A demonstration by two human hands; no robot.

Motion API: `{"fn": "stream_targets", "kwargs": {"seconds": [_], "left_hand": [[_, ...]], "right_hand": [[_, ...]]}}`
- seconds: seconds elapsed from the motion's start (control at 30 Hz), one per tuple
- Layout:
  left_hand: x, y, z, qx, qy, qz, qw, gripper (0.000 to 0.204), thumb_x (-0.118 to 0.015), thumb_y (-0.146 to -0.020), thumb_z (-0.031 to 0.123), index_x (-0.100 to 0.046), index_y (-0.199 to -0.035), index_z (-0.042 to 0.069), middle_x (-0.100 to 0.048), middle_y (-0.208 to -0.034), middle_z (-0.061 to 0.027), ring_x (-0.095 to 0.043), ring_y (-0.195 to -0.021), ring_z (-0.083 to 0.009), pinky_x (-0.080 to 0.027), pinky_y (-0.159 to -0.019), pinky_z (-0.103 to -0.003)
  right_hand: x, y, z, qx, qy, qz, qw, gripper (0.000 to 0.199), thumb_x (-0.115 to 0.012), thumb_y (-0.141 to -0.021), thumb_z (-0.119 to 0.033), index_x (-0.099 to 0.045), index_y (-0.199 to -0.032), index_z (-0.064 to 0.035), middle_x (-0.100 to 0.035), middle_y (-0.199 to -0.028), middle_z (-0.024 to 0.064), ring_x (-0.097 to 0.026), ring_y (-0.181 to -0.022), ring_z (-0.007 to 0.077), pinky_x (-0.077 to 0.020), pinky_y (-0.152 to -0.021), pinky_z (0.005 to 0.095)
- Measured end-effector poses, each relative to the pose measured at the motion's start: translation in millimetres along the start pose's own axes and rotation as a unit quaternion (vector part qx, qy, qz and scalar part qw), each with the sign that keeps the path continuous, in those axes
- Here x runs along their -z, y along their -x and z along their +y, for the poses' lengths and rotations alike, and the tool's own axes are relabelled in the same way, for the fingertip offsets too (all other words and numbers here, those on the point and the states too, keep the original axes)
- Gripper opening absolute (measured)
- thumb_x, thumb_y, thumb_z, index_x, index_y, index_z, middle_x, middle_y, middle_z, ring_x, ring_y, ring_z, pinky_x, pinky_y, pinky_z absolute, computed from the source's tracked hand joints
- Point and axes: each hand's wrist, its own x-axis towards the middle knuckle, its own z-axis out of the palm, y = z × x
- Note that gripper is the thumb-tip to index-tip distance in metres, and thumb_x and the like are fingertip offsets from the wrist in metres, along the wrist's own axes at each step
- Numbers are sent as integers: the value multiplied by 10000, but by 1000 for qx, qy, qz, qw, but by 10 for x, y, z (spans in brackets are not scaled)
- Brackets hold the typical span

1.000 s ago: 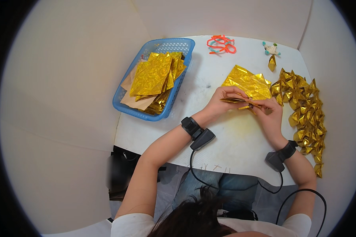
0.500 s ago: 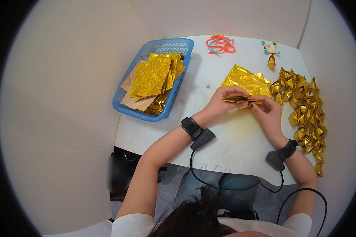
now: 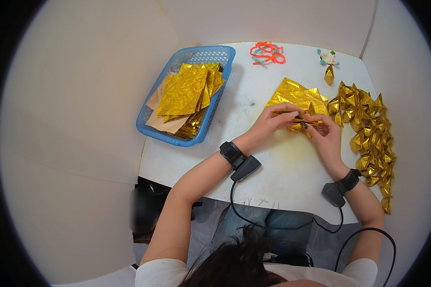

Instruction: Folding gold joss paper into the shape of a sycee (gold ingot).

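Between my two hands is a small folded piece of gold foil paper (image 3: pixel 299 119), partly covered by my fingers. My left hand (image 3: pixel 276 118) pinches its left end with the thumb on top. My right hand (image 3: pixel 326 130) grips the other end between thumb and fingertips. Under and behind the hands lie flat gold foil sheets (image 3: pixel 294 93) on the white table (image 3: pixel 254 167). To the right of my right hand, a long heap of folded gold paper ingots (image 3: pixel 368 129) runs along the table's edge.
A blue plastic basket (image 3: pixel 147 131) at the left holds gold sheets and brown paper. At the back lie bent orange and teal pipe cleaners (image 3: pixel 269 53), a small stick figure with coloured balls (image 3: pixel 328 58) and a lone gold ingot (image 3: pixel 329 75). Black cables hang from both wrist straps.
My left thumb has come up onto the top of the folded paper. A pointed gold flap now stands up behind the fingers. Both forearms have stayed about where they were.
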Motion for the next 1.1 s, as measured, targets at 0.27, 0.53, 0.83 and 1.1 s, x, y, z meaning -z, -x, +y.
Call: {"fn": "stream_targets", "kwargs": {"seconds": [0.27, 0.53, 0.83, 1.1], "left_hand": [[25, -36, -26, 27, 95, 29, 995, 290, -476, -955, 184, -542, -1162, -8, -607, -1149, -125, -590, -1068, -202, -489, -918, -339], [101, -63, -118, 38, 104, 89, 990, 332, -449, -967, 239, -531, -1176, -4, -615, -1149, -140, -604, -1056, -212, -492, -919, -352], [-21, -19, 60, 9, 99, 69, 993, 312, -423, -986, 216, -507, -1247, 67, -586, -1194, -96, -571, -1102, -161, -512, -876, -333], [52, -44, -39, 14, 59, 69, 996, 289, -439, -989, 238, -521, -1231, 104, -576, -1201, -45, -560, -1100, -130, -520, -832, -298]], "right_hand": [[-14, 8, 17, 10, -66, -23, 998, 192, -633, -818, 18, -601, -1007, 10, -649, -995, 62, -627, -913, 137, -491, -814, 248], [-17, -1, 42, 22, -66, -31, 997, 178, -618, -805, 43, -618, -980, 11, -654, -970, 63, -635, -883, 136, -493, -808, 253], [-19, 37, -88, 22, -21, -3, 1000, 251, -619, -810, 23, -610, -1059, -6, -659, -959, 68, -633, -868, 122, -493, -787, 243], [-13, 26, -74, 5, -21, -11, 1000, 291, -613, -838, -10, -579, -1126, -26, -661, -962, 73, -623, -880, 109, -488, -781, 235]]}}
